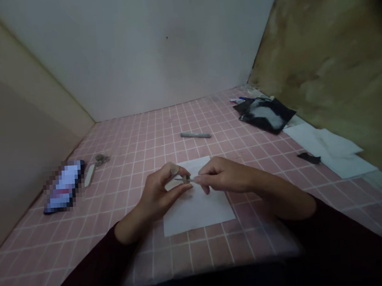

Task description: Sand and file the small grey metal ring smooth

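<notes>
My left hand (159, 187) pinches a small brownish piece (185, 179) between thumb and fingers; it looks ring-like, but most of it is hidden. Closed around a thin, pale tool (193, 180) is my right hand (220, 175). The tool's narrow dark tip shows on the left side of the piece, so it seems to pass through or behind it; its exact kind is unclear. A beige patch (174, 170) covers part of a left finger. Both hands are held over a white sheet of paper (199, 215).
A grey stick (195, 135) lies beyond the paper on the pink checked tabletop (141, 162). To the left are a blurred phone (65, 183), a white strip (89, 175) and small grey bits (101, 158). At right lie black sheets with white powder (266, 115), white papers (326, 148) and a black scrap (309, 157).
</notes>
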A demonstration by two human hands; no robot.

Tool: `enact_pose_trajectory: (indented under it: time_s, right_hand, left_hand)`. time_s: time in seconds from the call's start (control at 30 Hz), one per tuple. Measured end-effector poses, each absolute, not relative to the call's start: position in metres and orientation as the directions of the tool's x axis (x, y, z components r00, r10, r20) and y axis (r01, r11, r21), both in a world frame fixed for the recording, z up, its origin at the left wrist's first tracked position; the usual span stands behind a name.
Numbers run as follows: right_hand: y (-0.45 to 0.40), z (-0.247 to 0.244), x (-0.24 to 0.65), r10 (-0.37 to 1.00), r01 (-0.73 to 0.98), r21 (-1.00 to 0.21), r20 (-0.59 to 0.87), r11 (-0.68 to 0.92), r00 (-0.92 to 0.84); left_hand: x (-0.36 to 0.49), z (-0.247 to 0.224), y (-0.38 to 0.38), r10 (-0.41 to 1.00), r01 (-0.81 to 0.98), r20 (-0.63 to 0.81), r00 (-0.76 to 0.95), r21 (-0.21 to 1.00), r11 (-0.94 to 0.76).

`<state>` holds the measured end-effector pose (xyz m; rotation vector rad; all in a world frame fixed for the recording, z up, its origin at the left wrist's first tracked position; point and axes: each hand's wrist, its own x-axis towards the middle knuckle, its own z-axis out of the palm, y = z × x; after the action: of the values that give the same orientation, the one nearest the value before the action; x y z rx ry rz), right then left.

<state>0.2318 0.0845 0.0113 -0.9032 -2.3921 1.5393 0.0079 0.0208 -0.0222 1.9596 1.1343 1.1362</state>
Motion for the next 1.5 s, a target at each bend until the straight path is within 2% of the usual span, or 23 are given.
enact_pose_trajectory:
  time_s: [0.1,0.27,0.5,0.83,0.97,1.27,1.5]
  right_hand:
    - [0.085,0.014,0.235,0.567,0.398,-0.841,-0.138,0.367,-0.812]
    - [0.084,0.019,0.236,0.591,0.412,-0.825,-0.122,0.386,-0.797]
    - [0.083,0.018,0.234,0.558,0.421,-0.814,-0.148,0.401,-0.817]
    - [0.077,0.022,0.233,0.611,0.45,-0.752,-0.081,0.481,-0.788]
    - [0.075,0.02,0.23,0.61,0.42,-0.736,-0.012,0.531,-0.792]
    - [0.075,0.021,0.232,0.598,0.426,-0.756,-0.057,0.497,-0.799]
    - [0.08,0.022,0.234,0.576,0.43,-0.786,-0.117,0.445,-0.809]
  left_hand:
    - [0.008,-0.023,0.022,0.911,0.27,0.33,0.248,0.88,-0.392]
    - [0.01,-0.021,0.022,0.94,0.114,0.259,0.222,0.95,-0.289]
    - [0.012,-0.019,0.021,0.947,0.08,0.199,0.251,0.971,-0.225]
    - [0.012,-0.015,0.023,0.96,-0.101,0.022,0.279,0.995,0.007]
    - [0.012,-0.017,0.023,0.939,-0.105,-0.043,0.342,0.991,0.083]
    - [0.011,-0.019,0.025,0.918,-0.075,-0.058,0.392,0.993,0.094]
    - [0.014,-0.01,0.02,0.93,-0.079,-0.029,0.366,0.995,0.062]
